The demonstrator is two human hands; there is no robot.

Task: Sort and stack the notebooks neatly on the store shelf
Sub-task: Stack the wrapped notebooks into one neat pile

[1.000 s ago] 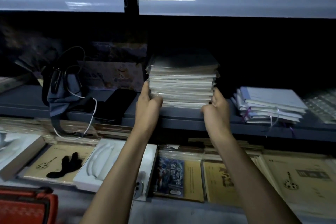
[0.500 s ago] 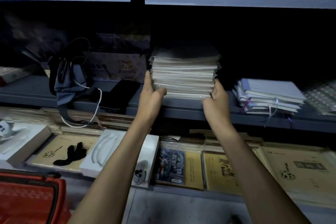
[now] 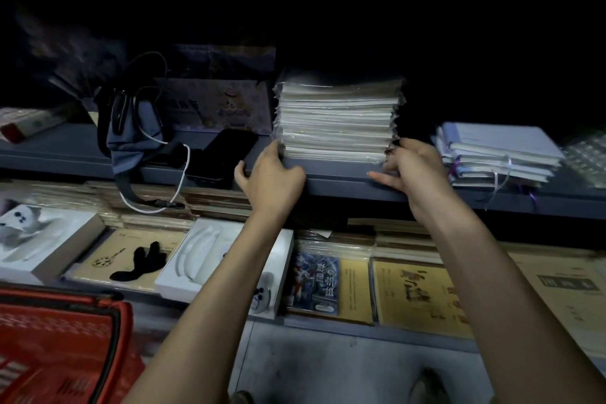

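Observation:
A tall stack of plastic-wrapped notebooks (image 3: 337, 121) stands on the grey middle shelf (image 3: 344, 182). My left hand (image 3: 270, 175) is at the stack's lower left corner, fingertips touching its side, the other fingers loosely curled over the shelf edge. My right hand (image 3: 414, 167) is at the lower right corner, with its fingers against the wrap and its thumb stretched left along the shelf edge. Neither hand wraps round the stack. A smaller pile of ribboned notebooks (image 3: 498, 154) lies to the right on the same shelf.
A blue pouch with a white cable (image 3: 134, 134) and a black phone (image 3: 223, 154) lie left of the stack. Flat notebooks (image 3: 419, 292) and white boxes (image 3: 223, 259) cover the lower shelf. A red basket (image 3: 59, 348) sits at the bottom left.
Both hands have slid down from the sides of the stack to its bottom corners at the shelf edge. The stack has stayed in place.

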